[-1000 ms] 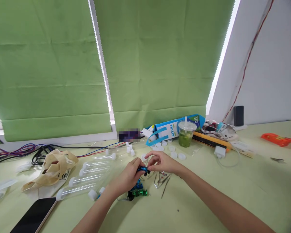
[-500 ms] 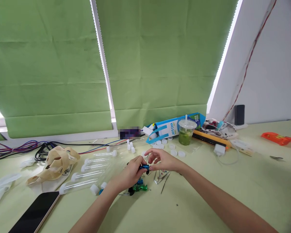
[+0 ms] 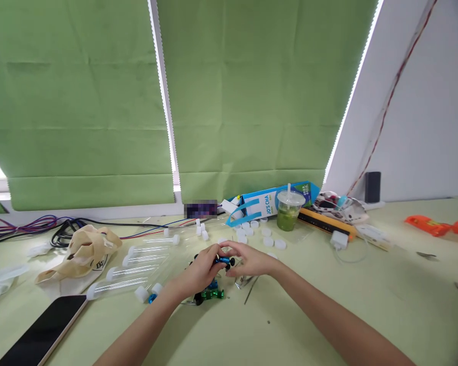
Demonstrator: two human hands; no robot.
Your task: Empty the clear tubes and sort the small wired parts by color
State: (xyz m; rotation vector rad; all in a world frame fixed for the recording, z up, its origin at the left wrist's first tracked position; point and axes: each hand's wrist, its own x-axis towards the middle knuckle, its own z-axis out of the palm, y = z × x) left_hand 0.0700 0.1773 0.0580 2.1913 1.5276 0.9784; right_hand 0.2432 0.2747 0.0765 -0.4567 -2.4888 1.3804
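My left hand (image 3: 199, 273) is closed around a small shiny blue metal part with black ends (image 3: 223, 260), held a little above the table. My right hand (image 3: 255, 260) curves around the part's other side, thumb and fingers apart. Its upper fingertips reach my left fingers; whether they touch the part I cannot tell. Below my left hand lie a green metallic part (image 3: 216, 294) and another blue part (image 3: 213, 284), beside black pieces partly hidden by the hand. Thin metal tools (image 3: 251, 290) lie under my right hand.
Clear tubes with white caps (image 3: 132, 273) lie at left, near a phone (image 3: 41, 330) and a beige cloth bag (image 3: 82, 254). Several white caps (image 3: 267, 241), a green drink cup (image 3: 289, 216) and a blue-white bag (image 3: 257, 205) are farther back. An orange object (image 3: 427, 225) lies right.
My right hand has come closer around the blue part, and its fingertips now meet my left hand. More of the part's black end shows. The view has shifted slightly.
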